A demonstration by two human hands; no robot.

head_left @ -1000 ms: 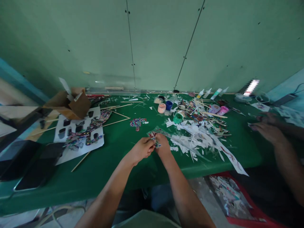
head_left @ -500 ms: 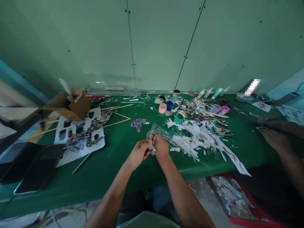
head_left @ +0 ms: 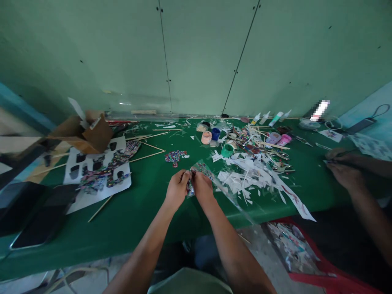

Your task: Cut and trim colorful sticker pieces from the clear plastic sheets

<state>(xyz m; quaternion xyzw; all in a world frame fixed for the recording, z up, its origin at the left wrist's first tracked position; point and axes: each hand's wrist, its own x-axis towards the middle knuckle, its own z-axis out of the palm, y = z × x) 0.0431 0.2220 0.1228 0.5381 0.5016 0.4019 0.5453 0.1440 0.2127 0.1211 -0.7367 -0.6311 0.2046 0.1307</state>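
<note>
My left hand (head_left: 177, 188) and my right hand (head_left: 203, 188) meet over the near middle of the table, fingers closed. Between them they pinch a clear plastic piece with a multicoloured pattern (head_left: 206, 168); its clear part trails to the right, over paper scraps. The fingers cover much of it, and whether it is a sheet or a bag I cannot tell. Just beyond my left hand lies a small colourful patterned cutout (head_left: 175, 157) on the green tabletop (head_left: 150, 196).
On the left are a cardboard box (head_left: 92, 139), a white sheet with dark shapes (head_left: 73, 200) and two dark flat objects. Paint pots (head_left: 227, 150), paper scraps (head_left: 241, 181), thin sticks and glue bottles (head_left: 276, 118) spread rightward. Another person's hands (head_left: 344, 171) work at far right.
My hands have drawn closer together on the patterned plastic, and its clear part now stretches further toward the table's front edge. The view has shifted slightly.
</note>
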